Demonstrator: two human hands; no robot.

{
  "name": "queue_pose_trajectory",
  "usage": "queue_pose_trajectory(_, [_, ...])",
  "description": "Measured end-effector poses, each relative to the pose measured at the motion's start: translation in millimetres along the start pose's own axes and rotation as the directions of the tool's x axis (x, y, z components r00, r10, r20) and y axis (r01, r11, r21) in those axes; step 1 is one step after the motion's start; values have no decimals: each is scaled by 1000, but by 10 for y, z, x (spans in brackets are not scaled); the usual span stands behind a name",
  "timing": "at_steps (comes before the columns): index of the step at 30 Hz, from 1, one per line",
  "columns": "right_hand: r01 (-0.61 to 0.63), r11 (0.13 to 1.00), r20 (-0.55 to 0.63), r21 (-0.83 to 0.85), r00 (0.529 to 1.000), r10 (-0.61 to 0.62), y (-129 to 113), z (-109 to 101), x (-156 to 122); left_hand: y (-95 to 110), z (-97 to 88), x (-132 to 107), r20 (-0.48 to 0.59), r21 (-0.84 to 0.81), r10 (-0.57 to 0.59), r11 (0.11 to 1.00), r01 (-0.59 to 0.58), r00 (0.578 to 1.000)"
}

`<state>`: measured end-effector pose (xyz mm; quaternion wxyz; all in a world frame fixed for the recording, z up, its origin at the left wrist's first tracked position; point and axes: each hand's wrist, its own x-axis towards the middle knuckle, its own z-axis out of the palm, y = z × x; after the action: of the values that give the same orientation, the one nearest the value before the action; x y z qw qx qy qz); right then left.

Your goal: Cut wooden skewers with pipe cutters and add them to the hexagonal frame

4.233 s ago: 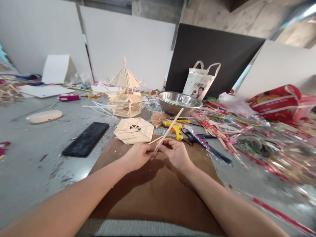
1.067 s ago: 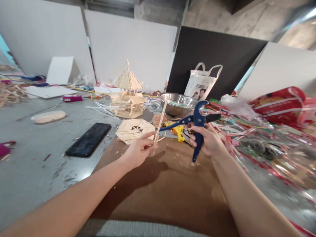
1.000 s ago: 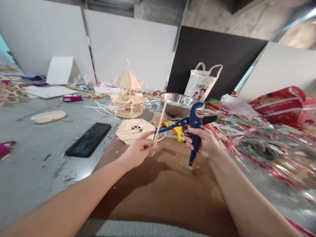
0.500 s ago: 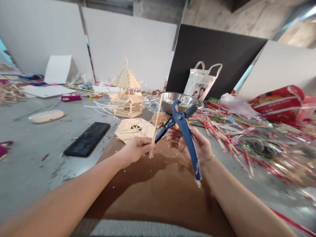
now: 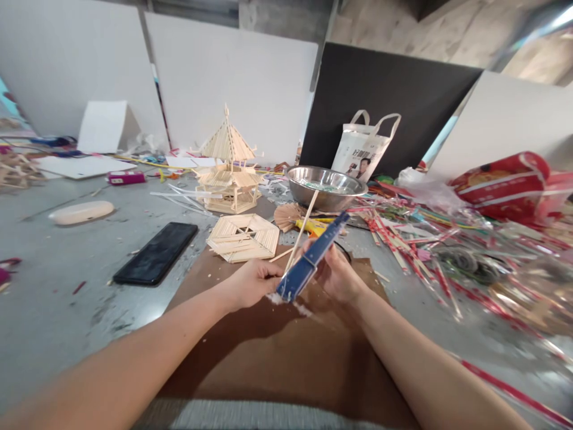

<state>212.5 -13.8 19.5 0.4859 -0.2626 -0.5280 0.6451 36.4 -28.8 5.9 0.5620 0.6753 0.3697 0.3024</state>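
Note:
My left hand (image 5: pixel 253 284) pinches the lower end of a thin wooden stick (image 5: pixel 303 227) that slants up and to the right. Beside it, my right hand (image 5: pixel 336 276) grips blue cutting pliers (image 5: pixel 311 258), whose handle end points down toward me and lies close against the stick. Both hands hover over a brown cardboard sheet (image 5: pixel 286 358). A flat hexagonal panel of sticks (image 5: pixel 243 236) lies just beyond my left hand. Behind it stands a small wooden pavilion model (image 5: pixel 228 167).
A black phone (image 5: pixel 156 252) lies left of the cardboard. A steel bowl (image 5: pixel 325 186), a yellow glue gun (image 5: pixel 313 226) and a white bag (image 5: pixel 364 146) sit behind the hands. Red-wrapped sticks (image 5: pixel 403 245) and a red package (image 5: pixel 499 182) crowd the right side.
My right hand left the stick and picked up the blue pliers, then swung them down and in close beside the stick. My left hand kept hold of the stick.

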Motion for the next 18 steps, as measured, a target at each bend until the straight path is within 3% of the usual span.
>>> queue_pose_trajectory(5, [-16,988,-75,-153,997,5,-2,6,14,61,-94,-14,-146,-191,-108,978,79,983])
queue_pose_trajectory(9, [-97,963,-222,-253,974,40,-26,-4,18,60,-222,-9,-175,-333,-80,943,18,981])
queue_pose_trajectory(13, [-128,959,-259,-252,964,61,-59,-59,39,44,-279,-9,-113,-334,-55,942,14,992])
queue_pose_trajectory(18, [-207,923,-208,-323,967,144,-93,-128,60,69,-281,-54,86,-274,3,961,21,996])
